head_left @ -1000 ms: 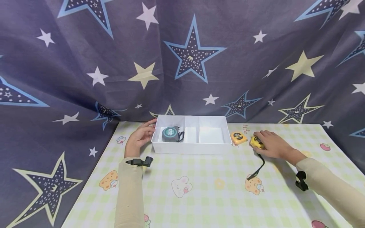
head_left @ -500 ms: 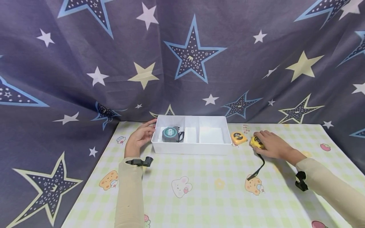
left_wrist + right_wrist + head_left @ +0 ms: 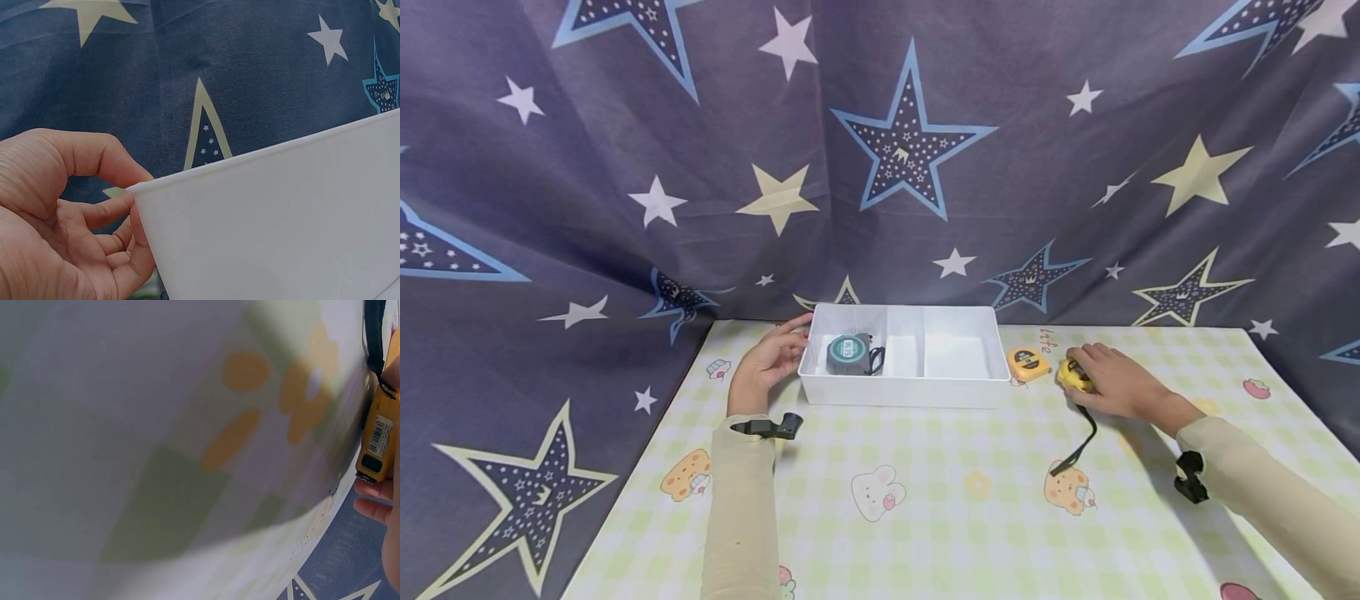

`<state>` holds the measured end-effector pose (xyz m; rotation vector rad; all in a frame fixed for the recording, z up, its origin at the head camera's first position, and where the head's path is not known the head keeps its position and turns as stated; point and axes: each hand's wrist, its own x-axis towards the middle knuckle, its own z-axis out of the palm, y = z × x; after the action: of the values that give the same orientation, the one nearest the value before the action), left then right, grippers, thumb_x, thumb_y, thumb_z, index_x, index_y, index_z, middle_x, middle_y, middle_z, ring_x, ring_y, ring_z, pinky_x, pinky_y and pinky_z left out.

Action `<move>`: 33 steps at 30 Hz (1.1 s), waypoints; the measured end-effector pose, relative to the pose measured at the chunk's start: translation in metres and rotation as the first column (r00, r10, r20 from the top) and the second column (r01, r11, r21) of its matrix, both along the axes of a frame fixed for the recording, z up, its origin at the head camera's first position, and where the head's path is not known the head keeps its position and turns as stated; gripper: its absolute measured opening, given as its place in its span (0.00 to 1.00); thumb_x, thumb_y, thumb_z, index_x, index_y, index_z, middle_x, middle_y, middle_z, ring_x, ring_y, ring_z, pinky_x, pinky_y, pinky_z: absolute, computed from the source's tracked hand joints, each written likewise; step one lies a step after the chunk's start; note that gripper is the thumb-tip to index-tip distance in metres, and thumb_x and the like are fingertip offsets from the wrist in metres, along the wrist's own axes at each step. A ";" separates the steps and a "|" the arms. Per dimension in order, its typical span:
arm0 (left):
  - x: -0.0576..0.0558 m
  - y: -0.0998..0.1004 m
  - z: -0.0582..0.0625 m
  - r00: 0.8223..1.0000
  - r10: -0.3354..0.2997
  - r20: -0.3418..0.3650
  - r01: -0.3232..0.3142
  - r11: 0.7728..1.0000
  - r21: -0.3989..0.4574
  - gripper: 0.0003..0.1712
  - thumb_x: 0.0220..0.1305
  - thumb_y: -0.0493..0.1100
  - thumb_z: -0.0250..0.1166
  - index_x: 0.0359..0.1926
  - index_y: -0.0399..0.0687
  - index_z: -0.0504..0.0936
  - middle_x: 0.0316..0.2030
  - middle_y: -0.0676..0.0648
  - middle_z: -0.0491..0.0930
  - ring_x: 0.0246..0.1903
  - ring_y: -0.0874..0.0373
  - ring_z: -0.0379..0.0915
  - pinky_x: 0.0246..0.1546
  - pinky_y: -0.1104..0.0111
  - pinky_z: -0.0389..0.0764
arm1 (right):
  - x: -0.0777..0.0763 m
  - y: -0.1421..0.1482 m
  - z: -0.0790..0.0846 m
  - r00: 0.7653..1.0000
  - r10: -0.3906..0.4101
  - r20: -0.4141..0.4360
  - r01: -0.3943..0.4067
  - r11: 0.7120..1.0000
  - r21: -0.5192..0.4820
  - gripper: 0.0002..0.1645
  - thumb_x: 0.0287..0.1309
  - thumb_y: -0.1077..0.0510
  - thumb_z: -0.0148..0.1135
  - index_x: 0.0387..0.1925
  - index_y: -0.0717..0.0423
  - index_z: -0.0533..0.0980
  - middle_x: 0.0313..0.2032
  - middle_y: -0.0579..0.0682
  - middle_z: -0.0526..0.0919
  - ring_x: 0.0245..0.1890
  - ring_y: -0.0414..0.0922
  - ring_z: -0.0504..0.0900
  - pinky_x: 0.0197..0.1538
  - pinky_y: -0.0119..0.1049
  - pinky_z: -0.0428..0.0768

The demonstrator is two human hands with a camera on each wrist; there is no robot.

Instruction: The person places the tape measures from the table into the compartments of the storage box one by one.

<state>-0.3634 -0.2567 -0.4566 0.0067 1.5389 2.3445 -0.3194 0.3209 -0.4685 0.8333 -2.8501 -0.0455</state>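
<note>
My left hand (image 3: 771, 357) is at the left end of a white divided box (image 3: 898, 392). In the left wrist view its curled fingers (image 3: 139, 250) hold the box's corner, one digit reaching behind the rim. A dark grey tape measure (image 3: 847, 354) with a teal face and a black strap lies in the left compartment. My right hand (image 3: 1116, 382) grips a yellow tape measure (image 3: 1074, 377) on the table, its black wrist strap (image 3: 1078, 450) trailing toward the front. In the right wrist view a barcode label shows on that tape measure's yellow case (image 3: 380, 437). Fingers partly hide it.
An orange-yellow tape measure (image 3: 1027, 363) lies between the box and my right hand. The table carries a green checked cloth (image 3: 925, 533) with cartoon prints. A dark star-patterned curtain (image 3: 880, 250) hangs right behind the table's back edge and along its left side.
</note>
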 end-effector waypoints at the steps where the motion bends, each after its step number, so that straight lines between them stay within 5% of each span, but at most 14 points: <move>1: 0.000 0.001 0.001 1.000 0.003 0.013 -0.003 1.000 -0.003 0.42 0.67 0.23 0.47 0.81 0.42 0.50 0.44 0.51 0.77 0.38 0.63 0.80 0.42 0.70 0.81 | 0.000 0.000 0.000 1.000 0.001 -0.001 -0.001 1.000 0.000 0.35 0.63 0.40 0.62 0.59 0.62 0.71 0.42 0.55 0.78 0.37 0.47 0.73 0.41 0.49 0.72; 26: -0.001 0.001 0.003 0.999 0.016 0.044 -0.016 1.000 0.007 0.43 0.68 0.22 0.46 0.81 0.43 0.49 0.38 0.53 0.78 0.33 0.63 0.78 0.38 0.72 0.79 | -0.003 -0.004 0.007 0.998 0.052 -0.042 -0.053 0.999 -0.014 0.40 0.61 0.40 0.64 0.62 0.66 0.68 0.51 0.64 0.78 0.51 0.59 0.77 0.54 0.56 0.76; 33: -0.001 0.001 0.003 0.999 0.010 0.039 -0.010 1.000 -0.002 0.42 0.68 0.22 0.45 0.81 0.44 0.50 0.42 0.52 0.77 0.34 0.63 0.79 0.40 0.71 0.80 | -0.003 -0.011 0.014 0.995 0.074 -0.070 -0.076 0.997 -0.023 0.39 0.59 0.43 0.66 0.61 0.66 0.69 0.47 0.62 0.78 0.45 0.55 0.77 0.49 0.52 0.76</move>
<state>-0.3642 -0.2556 -0.4540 -0.0472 1.5253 2.3368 -0.3221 0.3094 -0.4544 0.9142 -2.7473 -0.0275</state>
